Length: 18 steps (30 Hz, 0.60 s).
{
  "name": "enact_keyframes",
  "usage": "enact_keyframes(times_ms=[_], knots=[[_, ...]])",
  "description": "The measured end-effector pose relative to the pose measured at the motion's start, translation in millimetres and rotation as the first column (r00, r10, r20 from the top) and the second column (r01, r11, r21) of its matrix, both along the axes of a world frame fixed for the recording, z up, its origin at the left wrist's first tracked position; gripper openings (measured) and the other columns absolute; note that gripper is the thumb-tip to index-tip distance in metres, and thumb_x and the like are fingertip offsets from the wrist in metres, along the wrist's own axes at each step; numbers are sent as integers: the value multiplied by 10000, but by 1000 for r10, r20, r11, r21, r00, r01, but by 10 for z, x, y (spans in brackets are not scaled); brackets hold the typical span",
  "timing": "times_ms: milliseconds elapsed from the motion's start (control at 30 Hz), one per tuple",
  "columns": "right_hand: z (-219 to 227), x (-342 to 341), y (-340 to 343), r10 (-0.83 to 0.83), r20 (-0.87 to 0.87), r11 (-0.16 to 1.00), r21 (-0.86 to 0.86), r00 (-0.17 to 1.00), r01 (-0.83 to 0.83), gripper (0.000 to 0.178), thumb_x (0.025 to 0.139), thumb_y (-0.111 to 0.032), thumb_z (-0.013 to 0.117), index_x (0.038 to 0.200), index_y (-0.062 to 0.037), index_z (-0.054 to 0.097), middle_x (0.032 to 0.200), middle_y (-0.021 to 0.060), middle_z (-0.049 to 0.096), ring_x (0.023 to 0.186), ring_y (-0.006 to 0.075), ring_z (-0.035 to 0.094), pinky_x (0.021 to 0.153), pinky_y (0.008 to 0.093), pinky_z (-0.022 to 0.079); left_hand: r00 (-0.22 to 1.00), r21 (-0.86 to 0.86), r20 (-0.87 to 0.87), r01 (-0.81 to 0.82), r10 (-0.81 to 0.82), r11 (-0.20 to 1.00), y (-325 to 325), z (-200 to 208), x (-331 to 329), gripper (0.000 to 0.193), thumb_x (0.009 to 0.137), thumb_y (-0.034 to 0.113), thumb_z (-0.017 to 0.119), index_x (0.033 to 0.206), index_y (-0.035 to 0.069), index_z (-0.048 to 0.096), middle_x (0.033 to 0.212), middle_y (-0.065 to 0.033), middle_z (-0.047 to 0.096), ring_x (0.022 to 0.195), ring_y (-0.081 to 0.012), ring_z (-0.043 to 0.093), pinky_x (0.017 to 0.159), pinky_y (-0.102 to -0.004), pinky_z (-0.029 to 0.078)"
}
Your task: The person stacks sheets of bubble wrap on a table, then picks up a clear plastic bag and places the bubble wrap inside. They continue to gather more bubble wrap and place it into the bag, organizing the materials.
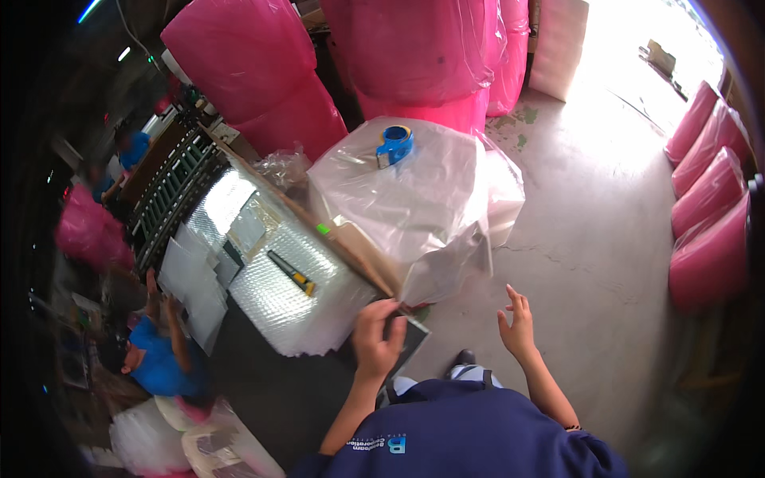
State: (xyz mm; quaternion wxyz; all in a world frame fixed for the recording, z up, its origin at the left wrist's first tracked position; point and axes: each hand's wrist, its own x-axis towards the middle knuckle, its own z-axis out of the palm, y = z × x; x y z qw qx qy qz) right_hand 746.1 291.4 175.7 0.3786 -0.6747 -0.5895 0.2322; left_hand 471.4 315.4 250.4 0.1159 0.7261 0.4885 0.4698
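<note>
A bubble-wrap sheet (299,307) is being gripped at its five-o'clock corner by the left hand (376,338), while the right hand (516,325) is being held open, empty, at three o'clock.

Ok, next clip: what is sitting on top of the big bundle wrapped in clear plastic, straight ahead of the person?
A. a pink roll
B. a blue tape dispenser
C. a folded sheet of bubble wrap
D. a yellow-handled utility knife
B: a blue tape dispenser rests on top of the clear-wrapped bundle, while the yellow-handled utility knife lies on the bubble wrap sheet to its left.
</note>
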Motion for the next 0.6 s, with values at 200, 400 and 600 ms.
enact_keyframes(times_ms=[200,400,600], knots=[[30,833,553,50,85,999,5,995,-51,613,758,18,580,1318,-88,357,1103,162,479,848,260,571,745,351,475,918,-23,-40,-397,396,918,1754,-847,867,395,832,195,573,1154,-21,497,1221,-209,489,1169,-364,432,976,-415,342],[-244,1205,995,31,99,996,-87,995,-23,565,765,0,575,1292,-81,390,1097,173,488,871,276,576,738,357,477,888,-131,-56,-461,457,878,2984,-1094,1181,529,841,251,552,1260,-35,403,1312,-236,395,1238,-382,347,1024,-449,275],[-143,1178,1698,278,171,945,-223,945,-237,350,774,-48,574,1123,-55,544,1013,150,553,897,296,577,772,366,471,967,-479,-248,-75,-53,874,3278,-1582,2198,728,805,348,581,1335,-57,289,1396,-247,259,1313,-369,221,1048,-500,210]])
